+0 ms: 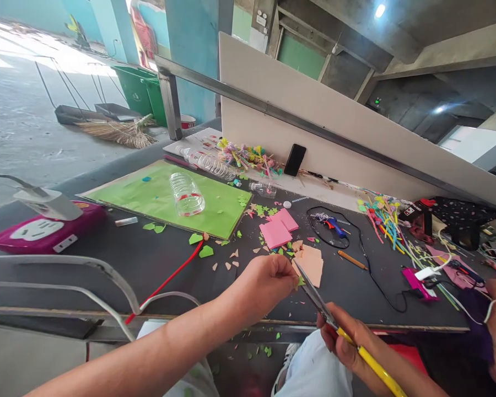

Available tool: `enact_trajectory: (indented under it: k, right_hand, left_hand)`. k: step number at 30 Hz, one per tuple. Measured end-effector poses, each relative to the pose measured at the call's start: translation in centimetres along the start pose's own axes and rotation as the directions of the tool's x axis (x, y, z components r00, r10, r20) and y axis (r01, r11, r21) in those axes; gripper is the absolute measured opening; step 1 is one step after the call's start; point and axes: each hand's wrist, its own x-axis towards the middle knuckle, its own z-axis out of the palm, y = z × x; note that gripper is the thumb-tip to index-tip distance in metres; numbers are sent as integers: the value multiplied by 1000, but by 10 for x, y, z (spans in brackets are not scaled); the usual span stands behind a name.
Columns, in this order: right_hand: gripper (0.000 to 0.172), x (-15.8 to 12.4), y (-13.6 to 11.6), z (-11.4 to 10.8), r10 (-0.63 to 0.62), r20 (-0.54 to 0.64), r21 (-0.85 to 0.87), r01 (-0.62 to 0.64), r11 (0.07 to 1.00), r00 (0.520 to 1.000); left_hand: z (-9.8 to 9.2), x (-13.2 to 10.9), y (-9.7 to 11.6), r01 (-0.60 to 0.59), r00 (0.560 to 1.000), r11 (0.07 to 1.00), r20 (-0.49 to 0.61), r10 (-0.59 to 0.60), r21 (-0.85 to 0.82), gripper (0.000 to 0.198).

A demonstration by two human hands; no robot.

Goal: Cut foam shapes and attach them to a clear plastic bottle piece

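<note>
At the near edge of the dark table point(355, 310), the right hand point(347, 337) grips yellow-handled scissors point(341, 333) and the left hand point(269, 282) pinches a small green scrap point(301, 281) beside the blades. Should the scrap twist, they could nick fingertips; beyond lie peach squares point(313, 267), then pink squares point(276, 235).

Scissors point(345, 335) in the right hand point(351, 343) are yellow-handled; the scrap point(301, 281) in the left hand point(270, 280) is green; pink paper point(275, 235) and peach paper point(313, 266) lie beyond.

The left hand point(273, 279) pinches, pointing toward two o'clock. The right hand point(348, 341) curls in a grip, pointing toward ten.
</note>
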Motion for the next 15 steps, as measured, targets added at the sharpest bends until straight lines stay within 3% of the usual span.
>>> enact_trajectory:
  k: [7, 15]
  right_hand:
    - [63, 4, 3, 2, -19, -17, -79, 18, 997, 1000]
    - [61, 8, 5, 2, -10, 4, -119, 10, 993, 1000]
  left_hand:
    - [1, 1, -8, -31, 999, 999, -42, 32, 25, 10]
    - [0, 0, -2, 9, 1000, 995, -23, -6, 104, 12]
